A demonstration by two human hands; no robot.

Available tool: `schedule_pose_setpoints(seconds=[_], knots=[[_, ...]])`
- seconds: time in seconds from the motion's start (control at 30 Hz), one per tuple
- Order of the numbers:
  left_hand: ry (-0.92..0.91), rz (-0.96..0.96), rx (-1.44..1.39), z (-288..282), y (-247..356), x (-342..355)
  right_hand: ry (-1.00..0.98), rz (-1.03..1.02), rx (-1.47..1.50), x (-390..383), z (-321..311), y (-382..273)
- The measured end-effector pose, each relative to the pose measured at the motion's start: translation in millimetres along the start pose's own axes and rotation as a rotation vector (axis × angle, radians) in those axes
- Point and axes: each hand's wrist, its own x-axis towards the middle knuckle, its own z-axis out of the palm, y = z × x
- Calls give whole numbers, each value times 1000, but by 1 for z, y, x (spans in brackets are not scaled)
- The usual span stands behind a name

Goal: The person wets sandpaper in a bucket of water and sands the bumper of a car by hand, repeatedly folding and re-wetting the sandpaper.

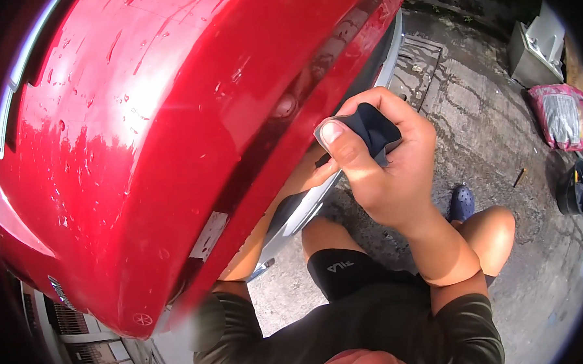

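Note:
A glossy red car body panel (140,143), beaded with water drops, fills the left and centre. My right hand (382,171) is raised just right of its edge and grips a small dark folded sheet (367,130) between thumb and fingers. My left hand (311,174) reaches under the red panel's edge, touching the dark strip and the grey lower part (299,211); most of it is hidden behind the panel and my right hand. My bent knees and a blue shoe (461,204) show below.
Cracked wet concrete ground (498,140) spreads to the right. A grey box (536,48), a pink-and-white sack (562,115) and a black bucket (575,189) stand at the far right. A metal floor grate (416,66) lies near the car.

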Motion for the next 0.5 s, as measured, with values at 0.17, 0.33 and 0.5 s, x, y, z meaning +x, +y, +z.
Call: schedule_pose_setpoints(seconds=[0.17,0.33,0.5], knots=[[0,5,3,-1,-4,-2,-19,-276,-308,-7,7,5],[13,0,17,-5,-4,0,43,41,-73,-1,8,-7],[36,-11,-6,-4,1,4,21,-197,-199,-6,11,2]])
